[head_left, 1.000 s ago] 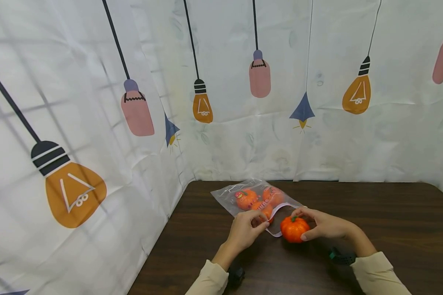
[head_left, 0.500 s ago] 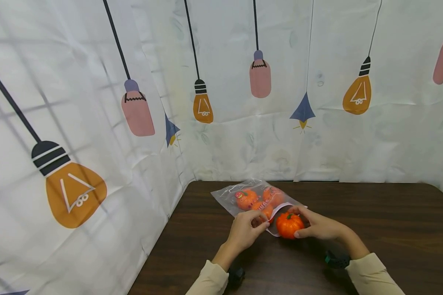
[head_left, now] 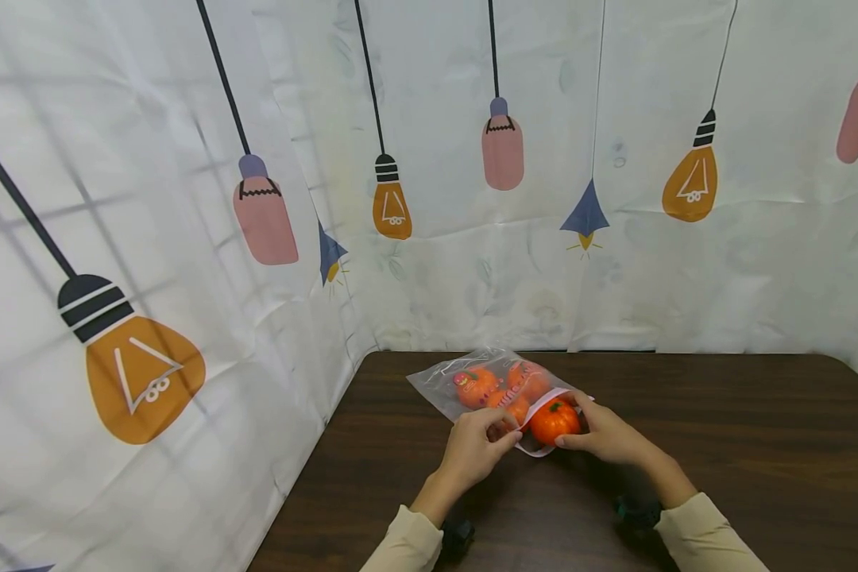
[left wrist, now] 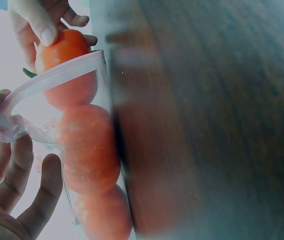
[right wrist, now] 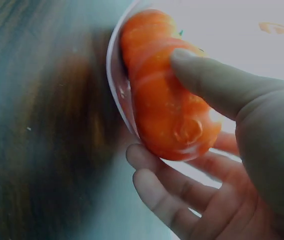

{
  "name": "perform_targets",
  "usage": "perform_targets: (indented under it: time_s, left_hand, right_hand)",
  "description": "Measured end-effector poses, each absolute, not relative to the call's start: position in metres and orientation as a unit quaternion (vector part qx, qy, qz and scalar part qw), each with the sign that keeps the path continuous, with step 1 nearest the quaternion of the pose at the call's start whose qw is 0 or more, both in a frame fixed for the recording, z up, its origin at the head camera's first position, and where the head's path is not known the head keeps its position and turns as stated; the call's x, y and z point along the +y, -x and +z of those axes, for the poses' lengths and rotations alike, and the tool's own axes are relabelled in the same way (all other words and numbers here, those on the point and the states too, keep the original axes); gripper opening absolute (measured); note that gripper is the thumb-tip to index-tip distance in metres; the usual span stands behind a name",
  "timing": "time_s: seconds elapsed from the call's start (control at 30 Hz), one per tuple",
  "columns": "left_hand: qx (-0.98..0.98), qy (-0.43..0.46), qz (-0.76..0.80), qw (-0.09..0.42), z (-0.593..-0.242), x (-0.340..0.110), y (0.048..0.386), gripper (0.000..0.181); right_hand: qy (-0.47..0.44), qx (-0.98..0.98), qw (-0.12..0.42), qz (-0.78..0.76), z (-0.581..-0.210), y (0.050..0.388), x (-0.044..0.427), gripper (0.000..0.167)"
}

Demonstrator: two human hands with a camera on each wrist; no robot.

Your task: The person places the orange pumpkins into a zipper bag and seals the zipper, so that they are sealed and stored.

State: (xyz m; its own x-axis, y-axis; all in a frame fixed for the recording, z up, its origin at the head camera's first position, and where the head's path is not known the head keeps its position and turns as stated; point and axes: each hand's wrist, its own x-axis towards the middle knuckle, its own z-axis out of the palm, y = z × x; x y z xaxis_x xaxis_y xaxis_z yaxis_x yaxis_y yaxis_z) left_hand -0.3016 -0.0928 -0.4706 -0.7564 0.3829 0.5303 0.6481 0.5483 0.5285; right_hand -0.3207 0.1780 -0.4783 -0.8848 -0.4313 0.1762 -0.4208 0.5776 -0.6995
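Note:
A clear zip bag (head_left: pixel 436 381) lies on the table with several orange pumpkins (head_left: pixel 476 386) inside. The left hand (head_left: pixel 470 446) pinches the near edge of the bag's mouth; in the left wrist view the thumb and fingers (left wrist: pixel 20 155) hold the bag's pinkish rim (left wrist: pixel 56 75). One more small pumpkin (head_left: pixel 554 422) with a green stem is held by the right hand (head_left: pixel 611 433) at the mouth, partly inside the rim. In the right wrist view the thumb lies on top of that pumpkin (right wrist: pixel 169 110), and it touches or overlaps another pumpkin (right wrist: pixel 144 30) beyond.
The dark wooden table (head_left: pixel 743 445) extends to the right and toward the front. Behind and to the left hangs a white curtain (head_left: pixel 465 278) printed with lamps. A dark device sits at each wrist, below the sleeves' cuffs.
The right hand has moved left with its pumpkin, from just outside the bag's mouth to partly within it. The left hand has kept its hold on the rim, nearly still.

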Motion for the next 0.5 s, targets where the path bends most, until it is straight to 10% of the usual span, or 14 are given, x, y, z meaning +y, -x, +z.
perform_targets:
  time_s: [0.5]
  left_hand:
    - [-0.864, 0.296, -0.367, 0.178, -0.469, -0.092, 0.3, 0.007]
  right_hand:
    - [0.145, 0.933, -0.068, -0.322, -0.476, 0.316, 0.165, 0.066]
